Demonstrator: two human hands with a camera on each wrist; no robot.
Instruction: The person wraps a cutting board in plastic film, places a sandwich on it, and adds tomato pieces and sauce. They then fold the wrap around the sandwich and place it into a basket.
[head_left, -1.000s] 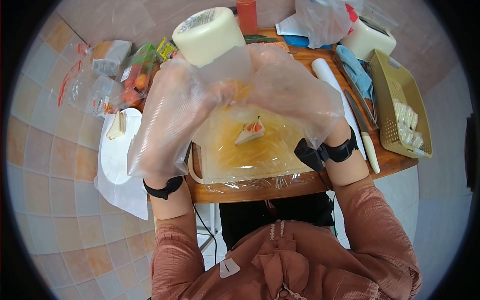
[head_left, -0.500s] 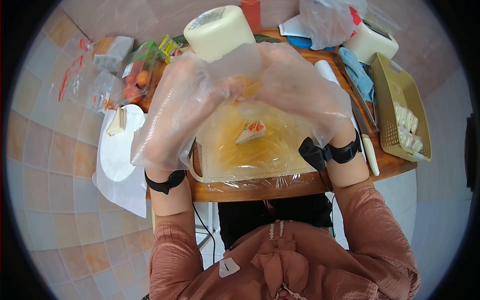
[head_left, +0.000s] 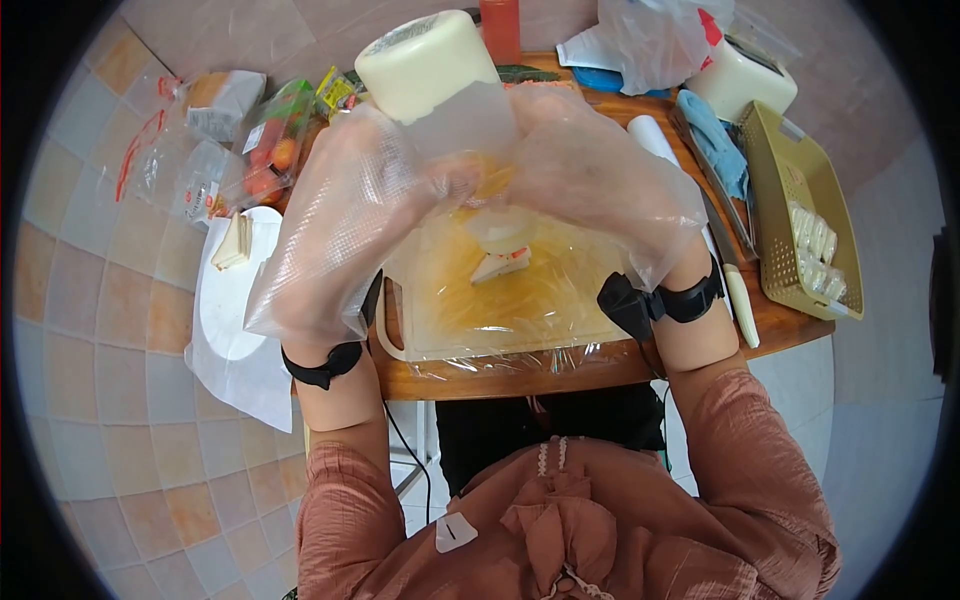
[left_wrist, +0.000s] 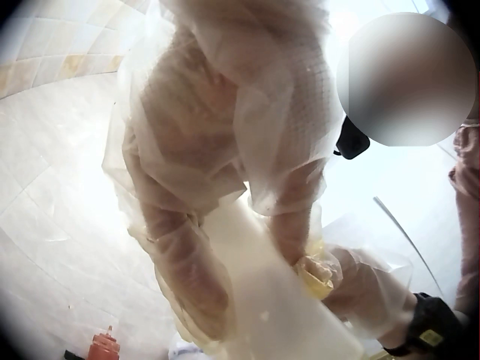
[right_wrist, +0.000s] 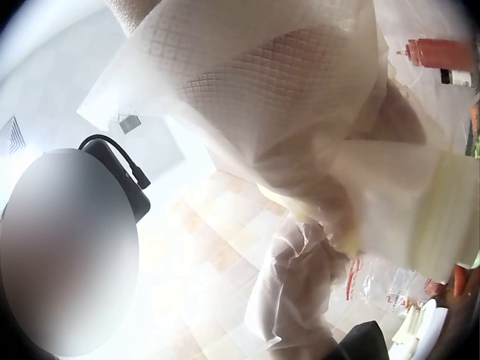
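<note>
In the head view, the left hand (head_left: 350, 205) and right hand (head_left: 605, 185), in loose clear plastic gloves, hold a big cream container (head_left: 430, 75) tilted at 12 o'clock. The left fingers (left_wrist: 191, 277) curl round its side; the right fingers also wrap it, though the cloudy glove blurs their tips. A yellowish patch (head_left: 495, 178) between the hands is too unclear to name. The sandwich wedge (head_left: 500, 265) lies towards 6 o'clock from the container, on the film-covered board (head_left: 450, 345), its top edge partly hidden by a pale round shape (head_left: 503, 236).
</note>
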